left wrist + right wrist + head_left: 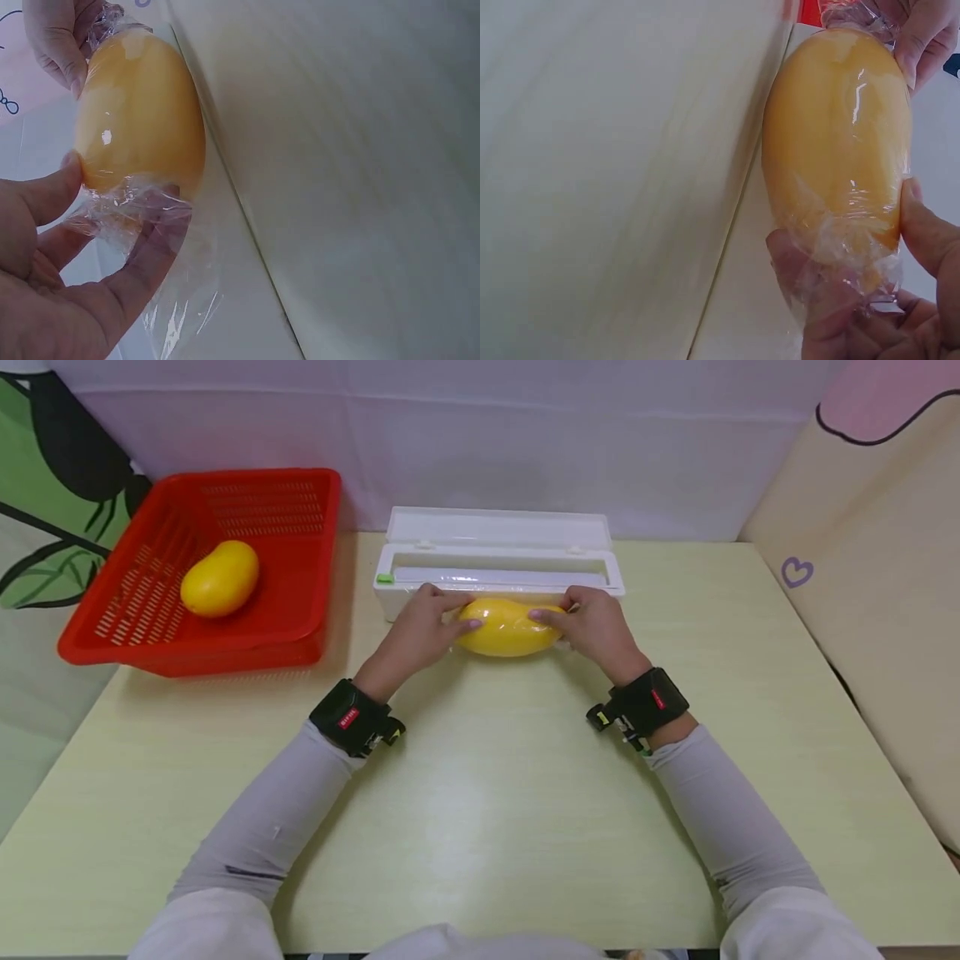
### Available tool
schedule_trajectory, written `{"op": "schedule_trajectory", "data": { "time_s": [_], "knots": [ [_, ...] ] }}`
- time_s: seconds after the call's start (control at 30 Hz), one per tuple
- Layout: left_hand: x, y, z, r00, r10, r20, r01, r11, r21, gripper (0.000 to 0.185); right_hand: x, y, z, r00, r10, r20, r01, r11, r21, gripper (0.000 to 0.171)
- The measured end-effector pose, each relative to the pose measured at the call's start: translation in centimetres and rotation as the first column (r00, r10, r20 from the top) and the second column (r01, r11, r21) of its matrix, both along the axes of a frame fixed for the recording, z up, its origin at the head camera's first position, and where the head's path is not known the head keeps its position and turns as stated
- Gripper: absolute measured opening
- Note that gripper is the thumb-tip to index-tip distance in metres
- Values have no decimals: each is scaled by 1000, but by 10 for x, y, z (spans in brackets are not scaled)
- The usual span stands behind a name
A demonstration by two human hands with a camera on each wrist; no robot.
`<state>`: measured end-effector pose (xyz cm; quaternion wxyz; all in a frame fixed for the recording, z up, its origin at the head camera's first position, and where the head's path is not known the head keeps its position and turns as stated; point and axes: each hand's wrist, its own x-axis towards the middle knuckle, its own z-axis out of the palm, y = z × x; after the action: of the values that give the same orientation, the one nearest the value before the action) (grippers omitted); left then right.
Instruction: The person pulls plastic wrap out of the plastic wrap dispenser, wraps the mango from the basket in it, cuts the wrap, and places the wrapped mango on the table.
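A yellow mango point(508, 627) wrapped in clear cling film lies on the table just in front of a white film dispenser box point(498, 562) with its lid up. My left hand point(422, 631) grips the mango's left end, and my right hand point(592, 628) grips its right end. In the left wrist view, my left hand's thumb and fingers point(49, 199) pinch bunched film point(124, 214) at the mango point(142, 112). In the right wrist view, my right hand's fingers point(922, 232) curl around crumpled film point(847, 255) at the mango's near end point(836, 127).
A red plastic basket point(225, 635) stands at the back left with a second yellow mango point(220, 578) in it. The pale yellow-green table point(487, 810) spreads toward me. A white sheet hangs at the back, and a beige panel point(862, 568) borders the right.
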<state>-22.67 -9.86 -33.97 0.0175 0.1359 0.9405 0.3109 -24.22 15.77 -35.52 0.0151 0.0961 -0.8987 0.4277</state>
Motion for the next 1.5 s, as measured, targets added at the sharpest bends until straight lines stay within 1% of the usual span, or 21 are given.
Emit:
{"op": "schedule_trajectory", "data": {
  "time_s": [0.1,0.2,0.27,0.37,0.47,0.6,0.67,0.73,0.77,0.83,0.9,1.03,1.1,1.27,1.37,1.5],
  "knots": [
    [-1,-1,0,999,-28,-26,27,999,-33,51,1,-1,0,1000,6,-26,-5,1000,24,42],
    [-2,-1,1,998,-56,-38,54,997,-49,51,2,-2,-1,998,13,-62,-8,996,86,43],
    [-3,-1,2,997,-65,-33,63,997,-50,51,2,-1,-1,993,34,-114,-17,989,149,44],
    [-3,0,2,997,-69,-23,68,996,-50,50,0,2,-3,984,79,-161,-51,983,175,43],
    [-4,0,1,998,-65,-13,64,996,-59,49,-4,6,-4,981,117,-156,-90,981,170,42],
    [-6,-1,0,998,-62,-8,61,995,-77,49,-5,11,-1,985,149,-82,-133,976,170,49],
    [-6,-1,0,998,-60,-8,59,995,-76,49,-4,14,1,982,175,-67,-163,973,164,52],
    [-5,-1,0,998,-58,-10,57,995,-79,49,-3,16,4,979,190,-67,-180,974,136,45],
    [-5,-1,0,998,-56,-11,55,995,-81,48,-3,17,5,977,196,-84,-184,974,130,39],
    [-4,-1,0,998,-53,-14,52,995,-83,46,-3,16,6,971,196,-134,-179,975,131,27],
    [-3,0,1,999,-47,-27,44,994,-105,45,-3,14,5,967,176,-182,-151,978,142,20],
    [-2,2,2,997,-40,-66,30,988,-149,43,-3,9,2,961,127,-245,-78,976,203,18],
    [-1,3,3,996,-38,-87,23,986,-166,42,-3,7,1,957,117,-266,-51,969,244,19],
    [-2,3,3,993,-32,-111,12,984,-180,38,-1,2,4,949,128,-289,-30,947,321,22],
    [-3,3,3,993,-34,-114,12,982,-190,38,-1,1,5,949,132,-286,-32,944,329,23],
    [-5,3,3,995,-34,-94,17,983,-183,40,-3,0,4,952,131,-276,-39,948,315,25]
  ]
}}
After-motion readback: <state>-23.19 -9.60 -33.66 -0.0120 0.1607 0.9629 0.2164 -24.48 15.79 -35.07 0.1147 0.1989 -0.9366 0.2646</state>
